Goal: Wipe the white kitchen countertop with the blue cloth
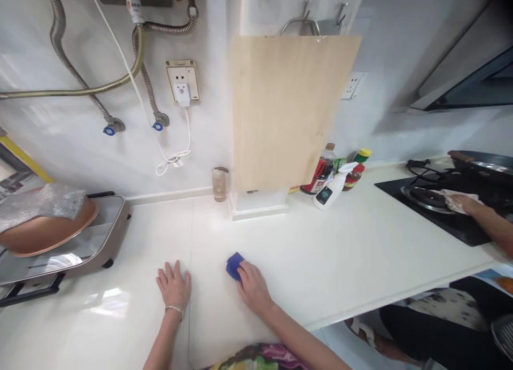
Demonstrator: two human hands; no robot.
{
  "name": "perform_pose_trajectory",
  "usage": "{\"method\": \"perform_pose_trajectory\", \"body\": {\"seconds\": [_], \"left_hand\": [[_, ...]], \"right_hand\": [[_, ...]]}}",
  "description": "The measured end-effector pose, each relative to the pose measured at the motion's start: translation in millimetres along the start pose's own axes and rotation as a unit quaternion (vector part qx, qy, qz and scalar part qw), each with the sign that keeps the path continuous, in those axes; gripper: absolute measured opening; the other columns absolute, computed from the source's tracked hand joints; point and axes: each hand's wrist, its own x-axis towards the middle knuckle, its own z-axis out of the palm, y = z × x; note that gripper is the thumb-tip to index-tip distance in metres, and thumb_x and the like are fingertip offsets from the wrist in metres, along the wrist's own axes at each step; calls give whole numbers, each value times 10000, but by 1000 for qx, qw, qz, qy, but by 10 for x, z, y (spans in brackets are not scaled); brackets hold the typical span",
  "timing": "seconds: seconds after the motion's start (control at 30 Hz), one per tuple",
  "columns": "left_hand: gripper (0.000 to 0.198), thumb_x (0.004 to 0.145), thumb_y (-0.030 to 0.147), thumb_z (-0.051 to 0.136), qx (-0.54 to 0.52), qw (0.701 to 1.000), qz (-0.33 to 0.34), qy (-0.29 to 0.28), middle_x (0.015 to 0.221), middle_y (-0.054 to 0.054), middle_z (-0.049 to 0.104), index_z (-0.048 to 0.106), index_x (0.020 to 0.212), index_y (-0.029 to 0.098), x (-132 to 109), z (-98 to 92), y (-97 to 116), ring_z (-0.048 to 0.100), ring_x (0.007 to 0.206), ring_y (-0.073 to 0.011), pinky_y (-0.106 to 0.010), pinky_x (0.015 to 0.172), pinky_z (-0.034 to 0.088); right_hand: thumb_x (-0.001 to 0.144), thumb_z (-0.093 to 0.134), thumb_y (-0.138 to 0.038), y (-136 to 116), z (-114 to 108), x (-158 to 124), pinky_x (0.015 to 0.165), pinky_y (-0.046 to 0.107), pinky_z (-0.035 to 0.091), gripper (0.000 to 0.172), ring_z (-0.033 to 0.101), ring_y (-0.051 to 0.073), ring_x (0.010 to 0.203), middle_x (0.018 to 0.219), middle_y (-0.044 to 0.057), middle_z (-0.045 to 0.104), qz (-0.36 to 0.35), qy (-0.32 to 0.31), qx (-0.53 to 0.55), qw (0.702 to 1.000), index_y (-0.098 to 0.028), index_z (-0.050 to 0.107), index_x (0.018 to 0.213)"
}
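Blue cloth (233, 264) right in the middle of the white desk (340, 252), bunched into a small wad, and the right hand (251, 285) is on it: fingers curled over its near edge, pressing it flat to the surface, with only the far corner of the cloth poking out. Just beside it, the left hand (174, 285) lies open, palm down, fingers spread on the bare desk, a thin bracelet (175, 308) at the wrist. The two hands are near each other but not touching.

Further back, against the wall, a small brownish glass (219, 184) stands upright next to a white pillar base. A big pale wooden cutting board (286, 110) hangs above that, from hooks on the wall. To the right of the board there is a cluster of bottles: a white spray bottle (332, 188) leaning at a tilt, a red-labelled bottle (323, 172) behind it, a yellow-capped one (363, 155) at the back.

Over on the far left, a copper-coloured pan (48, 231) sits on a metal tray, with bubble wrap (38, 201) draped over it. On the wall above, a socket (183, 81) holds a white plug with its cable dangling in a loop.

Far right, another person's hand (467, 201) rests on the black stove (460, 225), holding a pale rag (451, 199) down on the burner ring.
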Motion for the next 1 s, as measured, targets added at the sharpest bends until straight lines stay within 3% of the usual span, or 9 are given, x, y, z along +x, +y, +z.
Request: {"method": "perform_pose_trajectory", "body": {"seconds": [0.17,0.33,0.53,0.67,0.73,0.8,0.87,0.93,1.0], "left_hand": [[475,908,342,373,-134,981,120,-72,1531,-155,411,614,1265,144,-337,156,171,202,1487,-293,-524,1213,165],[601,901,497,412,-355,906,137,-185,1518,-115,441,423,1429,211,-627,272,547,368,1422,-227,-457,1210,248],[856,804,607,569,-613,746,-20,-259,1560,-174,353,263,1493,201,-556,138,807,400,1402,-249,-417,1184,287],[773,810,658,521,-702,599,-63,-380,1446,-143,525,400,1441,228,-550,-90,888,532,1289,-275,-450,1096,396],[698,814,658,517,-719,561,-58,-406,1331,-126,627,513,1360,223,-577,-171,911,607,1184,-275,-434,999,472],[644,801,615,576,-714,604,-65,-349,1174,-104,710,559,1301,209,-571,-200,912,674,1025,-236,-368,873,524],[613,804,584,591,-648,717,-55,-249,959,-62,755,552,1280,198,-504,-178,893,695,815,-182,-303,718,533],[566,814,581,568,-547,819,-23,-173,757,-15,737,573,1228,196,-382,-120,853,669,662,-158,-278,618,511],[458,807,544,577,-471,871,9,-140,666,5,714,631,1119,213,-242,-57,791,661,626,-165,-286,610,512]], "right_hand": [[914,385,-430,63,-227,158,918,476,508,388,634,259,947,1016,121,683,132,73,146,978,-187,636,1082],[887,428,-580,47,-569,239,718,361,538,479,641,217,780,870,67,699,189,89,240,948,-175,640,1031],[790,609,-611,-290,-792,218,752,361,541,506,667,228,834,923,67,722,239,57,433,868,-191,646,1069],[692,731,-575,-519,-899,282,744,376,543,503,677,240,807,883,52,732,275,30,525,804,-205,677,1029],[676,758,-544,-574,-924,316,758,368,542,485,680,233,804,883,47,736,282,27,547,788,-205,686,1016],[672,775,-517,-571,-904,336,791,354,539,471,683,222,819,896,46,740,291,37,563,773,-200,689,1010],[687,763,-526,-504,-825,337,821,352,539,467,686,223,846,920,54,742,301,53,557,772,-194,689,1007],[742,697,-559,-375,-695,319,859,368,540,476,685,233,912,989,69,738,293,59,507,808,-196,680,1050],[783,624,-573,-201,-552,276,907,397,536,501,670,246,1007,1101,86,715,266,64,405,873,-207,657,1124]]}}
